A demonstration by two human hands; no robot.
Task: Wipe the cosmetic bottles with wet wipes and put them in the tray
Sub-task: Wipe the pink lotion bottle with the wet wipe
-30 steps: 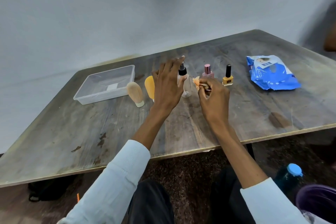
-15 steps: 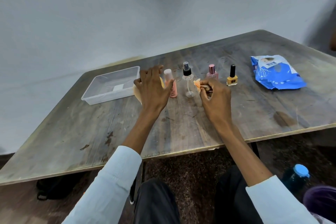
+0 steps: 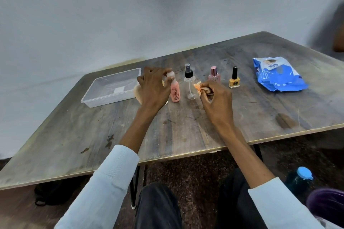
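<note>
Under the worn wooden bench (image 3: 186, 132): dark bottle with blue cap (image 3: 300, 178) at right, purple container (image 3: 325, 204) beside it, black bag (image 3: 54, 194) at left.

Four upright bottles (image 3: 190, 84) stand right of the clear, empty tray (image 3: 111, 87).

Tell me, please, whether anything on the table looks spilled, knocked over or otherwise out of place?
Nothing looks spilled or toppled: the pink bottle, clear spray bottle, pink perfume bottle and yellow nail polish stand upright. The table is scuffed and stained, with a brown patch near its front edge.
</note>
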